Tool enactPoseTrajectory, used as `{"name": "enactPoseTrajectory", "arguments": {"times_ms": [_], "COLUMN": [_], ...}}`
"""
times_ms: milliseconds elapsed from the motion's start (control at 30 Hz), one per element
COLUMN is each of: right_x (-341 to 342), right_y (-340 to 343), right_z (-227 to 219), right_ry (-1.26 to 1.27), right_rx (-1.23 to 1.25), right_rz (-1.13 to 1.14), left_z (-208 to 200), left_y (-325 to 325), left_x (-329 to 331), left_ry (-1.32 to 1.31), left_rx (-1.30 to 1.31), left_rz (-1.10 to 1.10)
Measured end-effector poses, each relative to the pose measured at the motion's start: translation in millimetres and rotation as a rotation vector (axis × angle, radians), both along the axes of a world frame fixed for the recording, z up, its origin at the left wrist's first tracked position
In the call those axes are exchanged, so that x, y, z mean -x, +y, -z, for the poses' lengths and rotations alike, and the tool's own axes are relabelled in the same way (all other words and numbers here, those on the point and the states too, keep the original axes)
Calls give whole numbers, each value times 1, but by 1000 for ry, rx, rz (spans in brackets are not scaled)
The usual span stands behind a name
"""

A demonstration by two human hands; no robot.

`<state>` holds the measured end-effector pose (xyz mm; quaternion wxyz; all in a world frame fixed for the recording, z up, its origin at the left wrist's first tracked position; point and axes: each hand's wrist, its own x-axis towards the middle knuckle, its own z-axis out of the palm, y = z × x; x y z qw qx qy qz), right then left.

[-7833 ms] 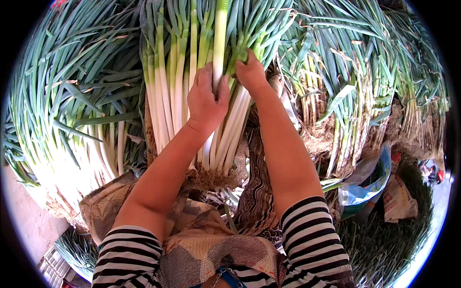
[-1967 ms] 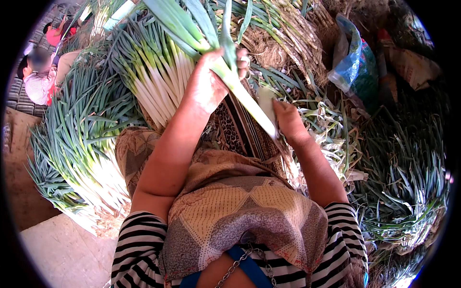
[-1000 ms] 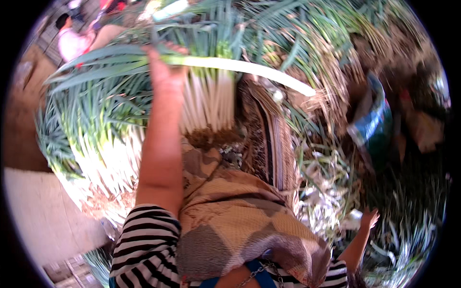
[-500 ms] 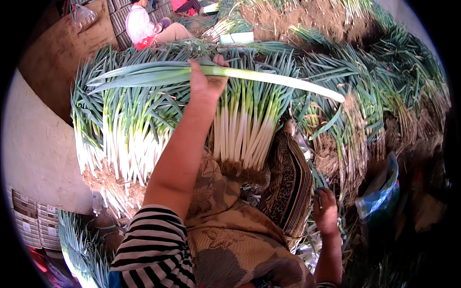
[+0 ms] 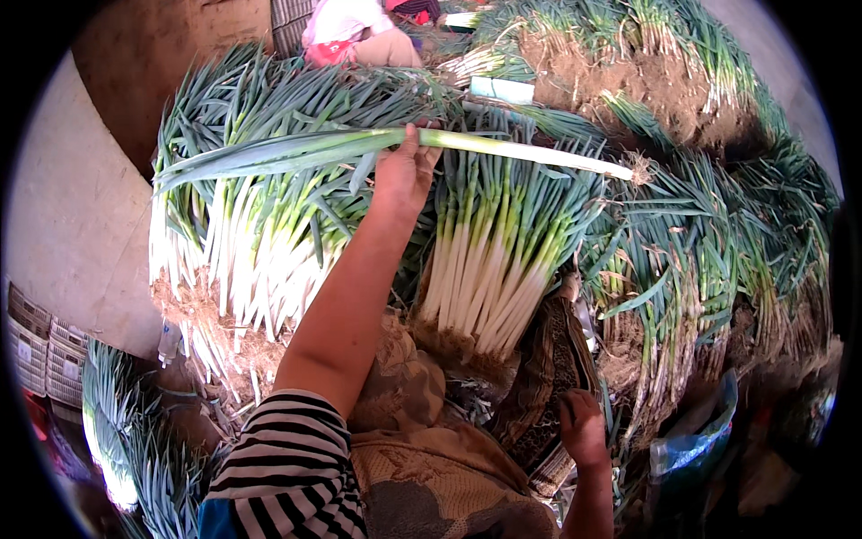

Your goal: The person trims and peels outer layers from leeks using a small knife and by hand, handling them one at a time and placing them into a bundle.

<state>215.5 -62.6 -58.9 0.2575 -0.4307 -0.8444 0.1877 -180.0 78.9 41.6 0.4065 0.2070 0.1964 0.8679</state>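
Note:
My left hand (image 5: 407, 175) is closed around one long leek (image 5: 530, 151), held level above the piles. Its green leaves stretch to the left and its white shank ends at the right in a small tuft of roots. Under it lie a big heap of leeks (image 5: 269, 242) on the left and a smaller bunch of white-stemmed leeks (image 5: 489, 260) in the middle, roots toward me. My right hand (image 5: 585, 429) is low at the right beside a dark patterned cloth (image 5: 548, 386), its fingers curled; what they hold, if anything, cannot be made out.
Unsorted leeks with brown roots (image 5: 664, 296) lie along the right. A blue plastic bag (image 5: 691, 449) stands at the lower right. More leeks (image 5: 135, 440) and stacked grey crates (image 5: 45, 350) are at the lower left. Another person (image 5: 355, 36) sits at the back.
The view has shifted, so the piles appear farther right and lower. The leek's root end, blank before, now shows its root tuft. My right hand has come a little closer to me.

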Motion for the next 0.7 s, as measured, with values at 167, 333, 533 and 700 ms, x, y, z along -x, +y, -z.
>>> {"name": "enactPoseTrajectory", "arguments": {"times_ms": [167, 333, 533, 700], "right_x": [37, 79, 101, 97], "right_y": [23, 61, 122, 132], "right_z": [-10, -47, -107, -70], "right_ry": [76, 106, -200, -88], "right_rx": [-126, -584, -620, -362], "right_rz": [-50, 102, 202, -51], "left_z": [0, 0, -14, -22], "left_y": [0, -6, -11, -12], "left_x": [2, -5, -22, -31], "left_ry": [116, 140, 216, 220], "left_rx": [58, 121, 274, 265], "left_rz": [3, 26, -23, -68]}}
